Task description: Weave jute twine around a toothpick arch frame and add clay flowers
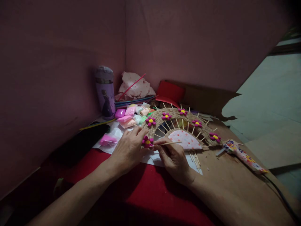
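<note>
A half-round woven twine fan [172, 113] with thin stick ribs bears several magenta flowers with yellow centres along its band. Dotted cloth [184, 139] covers its inner half-circle. At the fan's left end, my left hand [130, 149] is closed on the band, thumb and fingers beside the lowest flower [147, 142]. My right hand [175, 158] pinches a thin wooden stick [170, 143], whose near tip is close to that flower. Whether the tip touches the petals is hidden by my fingertips. Several loose sticks [195, 160] lie below the fan.
A glue gun [244, 157] with a floral cover and a cord lies on the right. At the back left stand a purple tumbler [105, 94] and packets of coloured clay [127, 117]. Behind are crumpled dotted cloth [136, 84], a red item [170, 91] and pink walls.
</note>
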A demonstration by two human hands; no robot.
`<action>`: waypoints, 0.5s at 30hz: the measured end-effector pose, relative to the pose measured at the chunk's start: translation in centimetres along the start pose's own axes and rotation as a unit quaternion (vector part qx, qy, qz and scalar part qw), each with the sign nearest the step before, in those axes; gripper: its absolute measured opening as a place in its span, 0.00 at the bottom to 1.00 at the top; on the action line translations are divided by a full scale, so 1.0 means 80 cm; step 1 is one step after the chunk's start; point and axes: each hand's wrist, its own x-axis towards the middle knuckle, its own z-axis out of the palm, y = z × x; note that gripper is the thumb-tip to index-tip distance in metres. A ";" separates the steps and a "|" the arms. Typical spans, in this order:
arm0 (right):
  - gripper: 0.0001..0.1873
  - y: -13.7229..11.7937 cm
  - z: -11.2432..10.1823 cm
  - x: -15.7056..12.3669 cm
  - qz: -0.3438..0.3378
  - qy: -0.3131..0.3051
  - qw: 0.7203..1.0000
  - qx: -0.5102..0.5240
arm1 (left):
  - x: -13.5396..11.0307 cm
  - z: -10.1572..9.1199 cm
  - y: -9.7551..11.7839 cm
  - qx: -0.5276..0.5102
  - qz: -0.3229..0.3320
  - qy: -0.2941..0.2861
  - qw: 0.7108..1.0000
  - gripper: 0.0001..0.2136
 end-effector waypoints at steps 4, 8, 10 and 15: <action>0.06 -0.001 -0.001 0.000 0.003 0.006 1.000 -0.005 | 0.001 0.000 -0.002 -0.010 -0.005 0.005 1.000 0.20; 0.05 -0.001 -0.001 -0.001 0.010 0.014 1.000 -0.016 | 0.000 -0.001 -0.001 -0.017 -0.003 0.012 1.000 0.21; 0.05 0.001 -0.001 -0.001 0.007 0.010 1.000 -0.016 | 0.000 -0.001 -0.001 -0.017 -0.002 0.011 1.000 0.21; 0.05 0.002 0.001 -0.001 -0.006 0.004 1.000 -0.009 | 0.001 0.000 -0.001 -0.017 -0.003 0.012 1.000 0.19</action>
